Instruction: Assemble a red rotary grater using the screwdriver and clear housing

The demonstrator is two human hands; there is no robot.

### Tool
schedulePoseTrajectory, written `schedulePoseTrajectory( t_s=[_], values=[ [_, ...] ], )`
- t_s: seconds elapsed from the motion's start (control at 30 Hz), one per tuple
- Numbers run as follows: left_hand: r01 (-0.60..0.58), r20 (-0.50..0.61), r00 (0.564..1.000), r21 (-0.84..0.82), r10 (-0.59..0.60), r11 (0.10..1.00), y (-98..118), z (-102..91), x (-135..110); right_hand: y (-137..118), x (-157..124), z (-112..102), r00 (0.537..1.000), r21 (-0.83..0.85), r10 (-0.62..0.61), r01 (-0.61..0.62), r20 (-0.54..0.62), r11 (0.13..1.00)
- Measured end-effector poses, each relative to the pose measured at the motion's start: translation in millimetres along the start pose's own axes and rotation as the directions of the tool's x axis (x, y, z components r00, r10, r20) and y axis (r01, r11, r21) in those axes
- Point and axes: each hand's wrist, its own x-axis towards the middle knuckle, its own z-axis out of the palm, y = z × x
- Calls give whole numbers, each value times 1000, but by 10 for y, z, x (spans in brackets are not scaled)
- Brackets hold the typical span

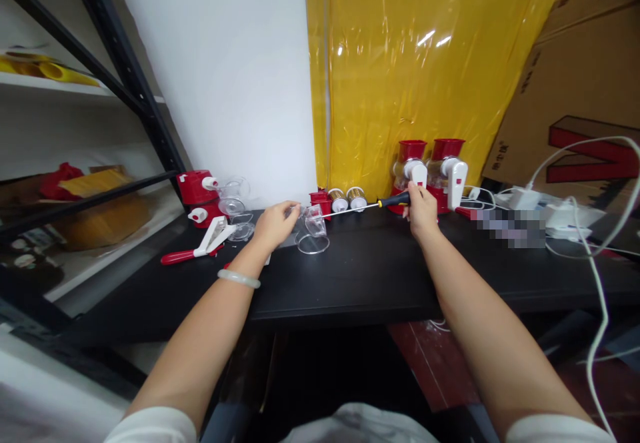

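Observation:
My right hand (pixel 423 211) is wrapped round the black and yellow handle of a screwdriver (pixel 393 201). Its long metal shaft points left, level with the desk, and the tip meets a clear plastic housing (pixel 315 224). That housing has a round, wide rim and lies tilted above the black desk. On its left side, my left hand (pixel 277 223) grips its edge with closed fingers; part of the grip is hidden. Just behind stand a small red part (pixel 321 201) and two metal grater drums (pixel 347 199) with white ends.
Red bases (pixel 196 188) with clear housings stand at left, beside a white crank handle (pixel 213 237) with a red grip. Two assembled red-and-white rotary graters (pixel 449 176) stand at right. White cables and a power strip (pixel 567 215) lie further right. A shelf rack (pixel 145 106) borders the left.

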Motion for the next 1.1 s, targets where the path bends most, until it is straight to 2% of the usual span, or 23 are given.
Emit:
schedulePoseTrajectory(
  t_s=[0.1, 0.2, 0.27, 0.37, 0.53, 0.6, 0.67, 0.73, 0.83, 0.9, 1.03, 1.1],
  values=[
    [1, -7, 1000, -4, -1, 1000, -1, 1, -6, 1, -5, -8, 999, 64, 36, -36, 11, 997],
    [-1, -11, 1000, -4, 1, 1000, 6, -4, -14, 25, 0, -21, 991, 187, 87, -106, 105, 977],
    [6, -8, 1000, 6, -6, 1000, 10, -7, -17, 37, 3, -25, 983, 211, 103, -133, 150, 968],
    [9, -5, 1000, 7, -9, 1000, 9, -9, -13, 25, -3, -18, 984, 175, 116, -139, 135, 975],
    [6, 2, 1000, -8, -6, 1000, 4, -8, -5, -25, -14, -11, 997, 25, 77, -78, 15, 997],
    [12, 3, 1000, -9, -12, 1000, 6, -10, -6, -33, -9, -17, 992, 56, 124, -126, 37, 991],
    [13, 6, 1000, -13, -13, 1000, 10, -13, -10, -32, 0, -21, 978, 115, 178, -190, 107, 975],
    [5, 4, 1000, -16, -5, 1000, 10, -14, -14, -25, 4, -17, 972, 180, 167, -196, 168, 964],
    [0, -3, 1000, -5, 0, 1000, 5, -12, -15, -14, 0, -2, 981, 227, 80, -120, 178, 966],
    [-1, -3, 1000, 6, 1, 1000, 0, -9, -14, -14, -8, 4, 989, 174, 60, -83, 137, 981],
    [2, -7, 1000, 9, -2, 1000, -7, -3, -10, -19, -21, -10, 999, -45, 34, -32, 28, 998],
    [2, -11, 1000, 8, -2, 1000, -7, -2, -8, -10, -17, -17, 999, -38, 45, -44, 24, 998]
  ],
)
